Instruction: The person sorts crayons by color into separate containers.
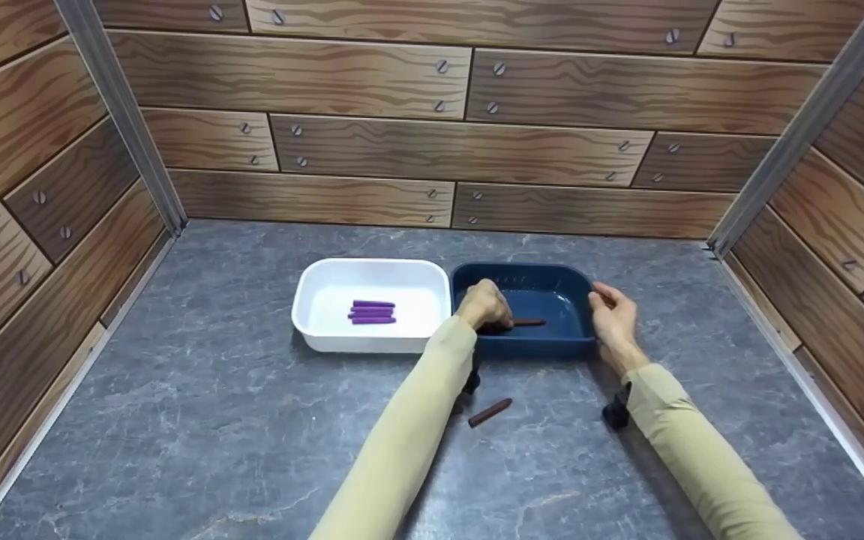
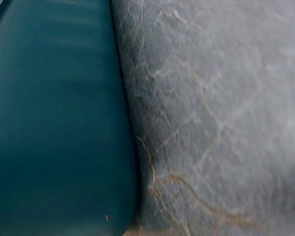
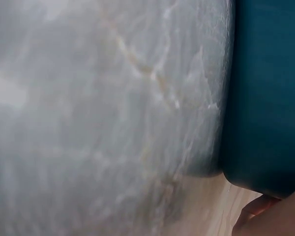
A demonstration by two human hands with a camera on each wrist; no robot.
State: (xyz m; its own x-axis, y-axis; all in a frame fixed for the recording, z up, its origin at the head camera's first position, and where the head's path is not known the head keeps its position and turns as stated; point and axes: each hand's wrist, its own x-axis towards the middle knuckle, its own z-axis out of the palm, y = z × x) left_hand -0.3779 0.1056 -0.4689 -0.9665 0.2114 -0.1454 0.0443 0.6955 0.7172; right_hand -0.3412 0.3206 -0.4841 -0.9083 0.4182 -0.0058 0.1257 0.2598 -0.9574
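A dark blue tub stands in the middle of the floor. My left hand reaches over its front left part, fingers curled down at a brown crayon whose end sticks out to the right of them. The fingertips are partly hidden behind the knuckles. At the tub's right end my right hand grips the rim between thumb and fingers. In the right wrist view part of this hand shows beside the tub wall. The left wrist view has the tub's outer wall alone, without the hand.
Touching the blue tub on its left is a white tub with several purple crayons lying side by side. Another brown crayon lies on the grey marbled surface in front. Wood-patterned walls enclose the back and sides.
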